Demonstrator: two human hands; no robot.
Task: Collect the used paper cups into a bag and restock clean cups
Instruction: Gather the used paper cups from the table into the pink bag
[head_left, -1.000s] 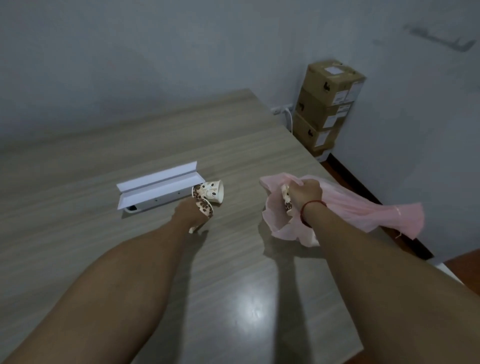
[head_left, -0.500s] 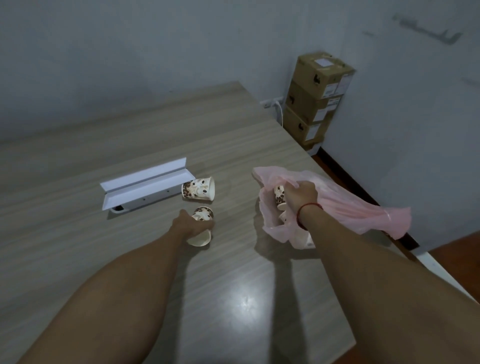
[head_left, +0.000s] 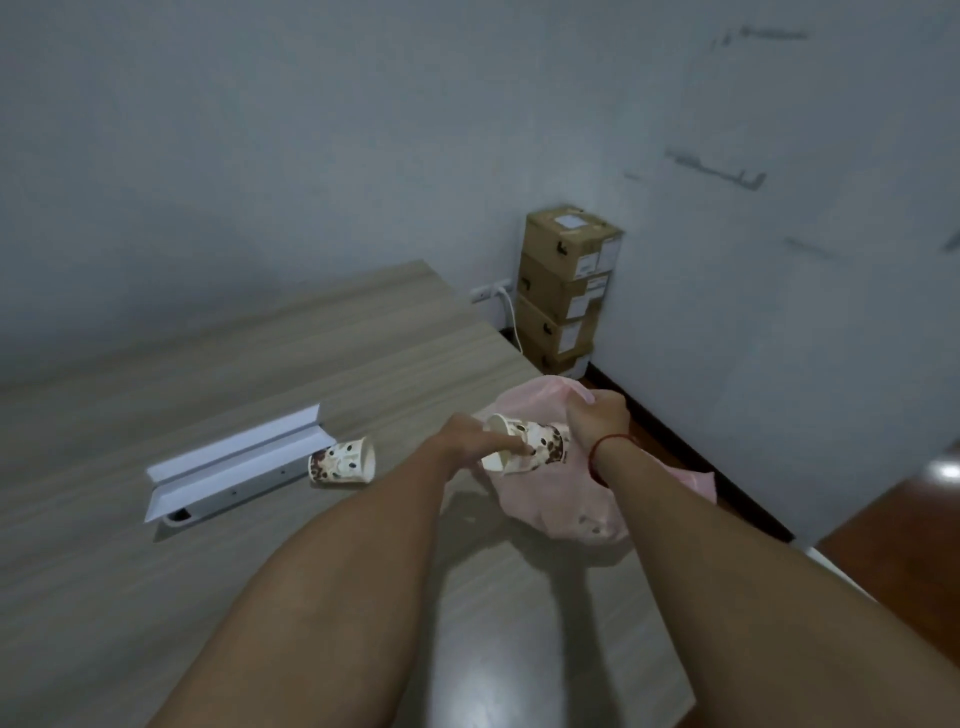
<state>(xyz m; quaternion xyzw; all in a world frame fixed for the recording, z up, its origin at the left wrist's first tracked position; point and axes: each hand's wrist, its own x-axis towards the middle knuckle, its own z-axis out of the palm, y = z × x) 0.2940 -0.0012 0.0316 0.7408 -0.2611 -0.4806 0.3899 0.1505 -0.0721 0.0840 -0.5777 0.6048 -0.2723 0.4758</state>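
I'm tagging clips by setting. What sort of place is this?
Probably a plain office or meeting room: a long wood-grain table, cardboard boxes stacked in the corner beside a wall socket, and a bare grey wall.

Reaches in from the bottom edge with 2 bare forearms, converging right of centre. Holds a paper cup (head_left: 540, 449) with the left hand (head_left: 470, 441), fingers (head_left: 506, 444) stretched along its side. Pinches the rim of the pink bag (head_left: 540, 501) in the curled right hand (head_left: 597, 418), red cord (head_left: 605, 448) round the wrist.
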